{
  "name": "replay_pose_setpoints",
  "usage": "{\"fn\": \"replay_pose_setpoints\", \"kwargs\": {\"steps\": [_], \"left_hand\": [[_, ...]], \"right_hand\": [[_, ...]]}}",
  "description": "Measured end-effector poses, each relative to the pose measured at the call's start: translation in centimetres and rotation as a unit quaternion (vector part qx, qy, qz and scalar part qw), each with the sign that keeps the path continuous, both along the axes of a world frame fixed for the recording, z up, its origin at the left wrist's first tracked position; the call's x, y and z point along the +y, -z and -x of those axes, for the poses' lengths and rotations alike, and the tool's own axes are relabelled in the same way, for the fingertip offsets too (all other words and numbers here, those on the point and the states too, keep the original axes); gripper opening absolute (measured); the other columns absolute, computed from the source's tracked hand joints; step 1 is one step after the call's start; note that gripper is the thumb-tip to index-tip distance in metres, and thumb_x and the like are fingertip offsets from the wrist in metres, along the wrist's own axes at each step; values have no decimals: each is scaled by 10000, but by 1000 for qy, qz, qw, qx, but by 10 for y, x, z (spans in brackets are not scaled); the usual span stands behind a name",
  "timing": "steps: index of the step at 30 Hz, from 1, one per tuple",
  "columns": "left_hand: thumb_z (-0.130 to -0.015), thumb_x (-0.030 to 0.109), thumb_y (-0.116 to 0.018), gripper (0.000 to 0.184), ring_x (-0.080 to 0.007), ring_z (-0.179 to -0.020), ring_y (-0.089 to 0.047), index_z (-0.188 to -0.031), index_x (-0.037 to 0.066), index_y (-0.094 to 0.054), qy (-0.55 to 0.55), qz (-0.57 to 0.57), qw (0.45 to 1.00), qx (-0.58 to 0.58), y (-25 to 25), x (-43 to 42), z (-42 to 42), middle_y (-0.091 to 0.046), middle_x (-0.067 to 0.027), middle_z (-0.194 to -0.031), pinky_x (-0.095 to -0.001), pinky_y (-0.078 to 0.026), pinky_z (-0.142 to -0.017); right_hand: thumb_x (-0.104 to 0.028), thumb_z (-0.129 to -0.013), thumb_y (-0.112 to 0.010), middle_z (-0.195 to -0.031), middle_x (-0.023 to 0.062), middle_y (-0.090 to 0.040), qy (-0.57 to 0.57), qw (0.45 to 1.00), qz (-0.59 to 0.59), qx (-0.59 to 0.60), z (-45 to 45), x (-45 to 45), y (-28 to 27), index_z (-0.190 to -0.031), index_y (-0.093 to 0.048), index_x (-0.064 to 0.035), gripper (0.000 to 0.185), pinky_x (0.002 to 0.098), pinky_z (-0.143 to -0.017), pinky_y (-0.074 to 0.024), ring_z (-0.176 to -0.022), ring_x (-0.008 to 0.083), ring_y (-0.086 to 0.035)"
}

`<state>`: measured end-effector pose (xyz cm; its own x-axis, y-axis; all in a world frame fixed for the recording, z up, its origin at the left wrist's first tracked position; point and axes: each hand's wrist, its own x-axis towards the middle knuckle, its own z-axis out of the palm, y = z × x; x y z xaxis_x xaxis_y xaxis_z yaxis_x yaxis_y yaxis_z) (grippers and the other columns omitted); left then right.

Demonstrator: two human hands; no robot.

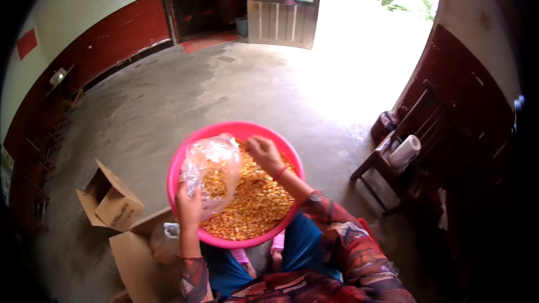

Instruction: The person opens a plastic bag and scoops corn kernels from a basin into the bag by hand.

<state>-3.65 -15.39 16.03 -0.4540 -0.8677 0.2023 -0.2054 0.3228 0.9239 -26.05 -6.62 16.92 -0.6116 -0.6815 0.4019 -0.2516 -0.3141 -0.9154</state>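
Note:
A pink basin [175, 191] full of yellow-orange corn kernels [255, 202] sits in front of me, between my knees. My left hand [189, 205] grips the edge of a clear plastic bag [210, 154] at the basin's left side. Some kernels show in or through the bag, which lies over the corn. My right hand [264, 154], with a red band on its wrist, hovers above the far part of the basin, just right of the bag. Its fingers are curled closed; what they hold, if anything, is hidden.
Open cardboard boxes [119, 207] stand on the floor at the left, with another clear bag [165, 242] in the nearer one. A wooden chair [387, 163] bearing a white roll [405, 150] is at the right. An open door [283, 19] stands at the back.

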Motion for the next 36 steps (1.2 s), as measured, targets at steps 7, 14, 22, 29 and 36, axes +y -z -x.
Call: {"fn": "replay_pose_setpoints", "kwargs": {"steps": [7, 14, 22, 29, 36], "left_hand": [[-791, 10, -458, 297, -121, -562, -570, -1085, -9, -492, 37, -65, 995, 71, -17, 8, 0, -590, -59, -747, -243, -466, -495], [-794, 23, -490, 256, -106, -671, -545, -1042, -35, -509, 29, -38, 995, 88, -14, 2, -3, -590, -66, -786, -244, -445, -608], [-804, 64, -535, 221, -121, -708, -539, -1004, -28, -520, -1, -6, 997, 83, -11, 0, -3, -588, -63, -807, -261, -441, -649], [-819, 57, -509, 117, -63, -608, -494, -924, 9, -525, 6, -53, 991, 119, -15, 4, -4, -547, -8, -714, -212, -414, -542], [-826, 58, -498, 59, -19, -511, -421, -877, 36, -519, 18, -76, 988, 134, -18, 7, -3, -516, 23, -671, -178, -358, -446]], "right_hand": [[-284, -912, -417, -505, -54, -321, -192, 931, 95, -295, -41, -4, -90, -709, -467, -91, 285, 177, -361, -204, -398, 35, -258], [-269, -894, -446, -570, -42, -433, -194, 961, -43, -194, -88, -45, -61, -697, -504, -84, 276, 170, -452, -314, -507, 28, -393], [-262, -905, -430, -573, -51, -417, -247, 960, -88, -104, -61, -31, -59, -698, -505, -56, 302, 180, -446, -310, -492, 30, -368], [-245, -848, -498, -534, 19, -500, 60, 994, -61, 71, 32, -14, -27, -758, -566, -12, 259, 242, -451, -376, -491, 89, -450], [-332, -785, -490, -1080, 129, -505, -26, 861, -298, 411, -10, 17, 7, -1014, -578, -133, 316, 468, -873, -344, -1054, 316, -440]]}}
